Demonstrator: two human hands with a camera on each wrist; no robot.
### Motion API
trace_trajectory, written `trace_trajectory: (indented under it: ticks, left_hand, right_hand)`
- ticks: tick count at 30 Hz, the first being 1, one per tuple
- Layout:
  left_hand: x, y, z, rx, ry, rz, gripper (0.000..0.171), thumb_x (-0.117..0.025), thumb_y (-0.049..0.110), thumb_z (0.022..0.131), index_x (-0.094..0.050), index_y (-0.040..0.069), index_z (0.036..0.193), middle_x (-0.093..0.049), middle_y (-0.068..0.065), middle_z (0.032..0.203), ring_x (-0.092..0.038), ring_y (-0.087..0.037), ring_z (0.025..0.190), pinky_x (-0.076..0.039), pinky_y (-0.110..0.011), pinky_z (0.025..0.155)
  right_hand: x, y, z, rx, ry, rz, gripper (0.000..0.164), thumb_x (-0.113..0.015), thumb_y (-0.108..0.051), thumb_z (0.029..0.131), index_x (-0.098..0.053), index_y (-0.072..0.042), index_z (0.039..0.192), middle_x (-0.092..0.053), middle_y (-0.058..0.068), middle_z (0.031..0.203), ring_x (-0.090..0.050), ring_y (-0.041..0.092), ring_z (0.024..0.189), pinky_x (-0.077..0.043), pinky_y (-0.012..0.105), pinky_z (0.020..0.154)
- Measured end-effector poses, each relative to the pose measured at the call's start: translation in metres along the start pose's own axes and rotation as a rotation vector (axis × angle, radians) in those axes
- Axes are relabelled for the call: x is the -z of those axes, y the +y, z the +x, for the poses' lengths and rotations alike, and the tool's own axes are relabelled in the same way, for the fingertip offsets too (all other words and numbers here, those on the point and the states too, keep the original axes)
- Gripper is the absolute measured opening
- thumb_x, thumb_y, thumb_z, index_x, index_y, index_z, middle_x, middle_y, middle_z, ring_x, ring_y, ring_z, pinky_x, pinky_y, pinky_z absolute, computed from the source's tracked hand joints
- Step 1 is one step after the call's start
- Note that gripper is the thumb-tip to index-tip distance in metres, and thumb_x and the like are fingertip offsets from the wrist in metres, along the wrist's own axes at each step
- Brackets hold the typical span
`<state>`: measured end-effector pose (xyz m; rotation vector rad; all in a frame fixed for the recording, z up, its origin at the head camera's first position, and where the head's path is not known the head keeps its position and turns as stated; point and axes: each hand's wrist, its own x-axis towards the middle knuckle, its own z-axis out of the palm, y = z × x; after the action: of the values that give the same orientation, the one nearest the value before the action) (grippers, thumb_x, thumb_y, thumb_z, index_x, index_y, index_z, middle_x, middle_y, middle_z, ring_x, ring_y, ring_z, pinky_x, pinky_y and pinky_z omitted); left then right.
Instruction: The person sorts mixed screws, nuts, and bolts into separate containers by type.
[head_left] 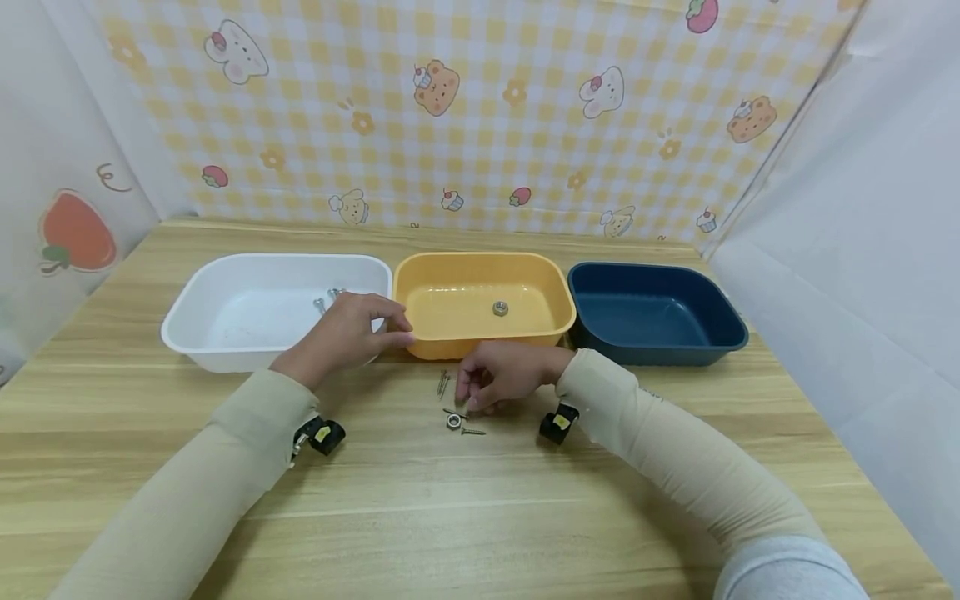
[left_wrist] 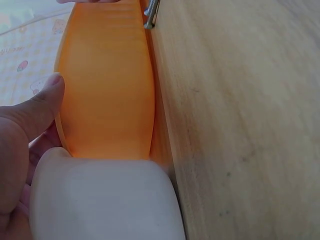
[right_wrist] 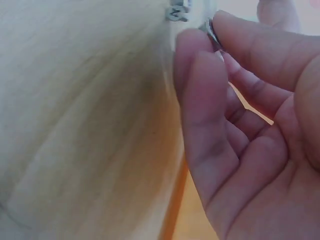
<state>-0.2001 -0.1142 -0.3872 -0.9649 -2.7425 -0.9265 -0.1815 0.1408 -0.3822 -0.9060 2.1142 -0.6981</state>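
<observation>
My left hand (head_left: 352,333) is at the near left corner of the yellow tub (head_left: 480,347), its thumb (left_wrist: 52,87) on the outer rim and the other fingers behind it, gripping the edge. My right hand (head_left: 506,372) is low over the table in front of this tub. Its thumb and index finger pinch a small metal screw (right_wrist: 213,35), mostly hidden by the fingertips. Close by lie a hex nut (head_left: 453,422), a screw (head_left: 473,432) and a pair of screws (head_left: 443,383). Another nut (head_left: 500,308) sits inside the yellow tub.
Left of the yellow tub stands a white tub (head_left: 225,354) holding several silver bolts (head_left: 320,305), partly covered by my left hand. A dark blue tub (head_left: 660,354) stands to the right. Behind them hangs a checked cloth (head_left: 480,150) over the wooden table's (head_left: 420,517) back edge.
</observation>
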Motion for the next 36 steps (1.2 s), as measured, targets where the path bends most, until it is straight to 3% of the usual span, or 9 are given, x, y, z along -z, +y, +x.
trace_trajectory:
  ticks: [9,15,21,28,36]
  left_hand:
    - [0.002,0.002,-0.001,0.009,-0.002,0.005,0.010,-0.078,0.022,0.084,-0.074,0.013,0.082,-0.072,-0.008,0.101,-0.062,-0.031,0.108,-0.045,-0.047,0.096]
    - [0.000,0.002,-0.005,0.039,-0.032,-0.002,0.010,-0.077,0.022,0.085,-0.073,0.013,0.083,-0.072,-0.009,0.101,-0.061,-0.033,0.109,-0.045,-0.049,0.097]
    - [0.001,0.003,-0.002,0.021,-0.016,-0.003,0.010,-0.078,0.021,0.084,-0.073,0.012,0.083,-0.072,-0.006,0.097,-0.062,-0.030,0.108,-0.045,-0.048,0.096]
    - [0.000,0.003,-0.003,0.055,-0.043,-0.001,0.010,-0.077,0.022,0.085,-0.074,0.012,0.084,-0.072,-0.007,0.099,-0.061,-0.032,0.109,-0.044,-0.050,0.098]
    - [0.000,0.002,-0.001,0.026,-0.022,0.007,0.010,-0.077,0.021,0.084,-0.074,0.012,0.085,-0.072,-0.002,0.093,-0.063,-0.026,0.102,-0.046,-0.047,0.094]
  right_hand:
    - [0.013,-0.011,-0.006,0.014,0.037,0.037,0.007,-0.063,-0.004,0.094,-0.069,-0.002,0.092,-0.068,0.002,0.077,-0.062,0.014,0.068,-0.055,0.031,0.068]
    - [0.021,-0.018,-0.009,-0.008,0.055,0.111,0.010,-0.062,-0.002,0.094,-0.068,0.004,0.099,-0.069,0.006,0.083,-0.066,0.021,0.075,-0.056,0.034,0.074]
    - [0.037,-0.023,-0.013,-0.036,0.097,0.131,0.014,-0.059,-0.002,0.096,-0.068,0.005,0.104,-0.070,0.010,0.088,-0.067,0.025,0.083,-0.056,0.034,0.077]
    - [0.054,-0.019,-0.009,-0.041,0.147,0.191,0.016,-0.060,-0.001,0.095,-0.066,0.006,0.108,-0.069,0.012,0.092,-0.068,0.023,0.086,-0.056,0.033,0.080]
    - [0.077,-0.014,-0.006,-0.069,0.215,0.237,0.014,-0.057,-0.002,0.097,-0.064,0.005,0.107,-0.067,0.019,0.098,-0.068,0.025,0.089,-0.055,0.034,0.083]
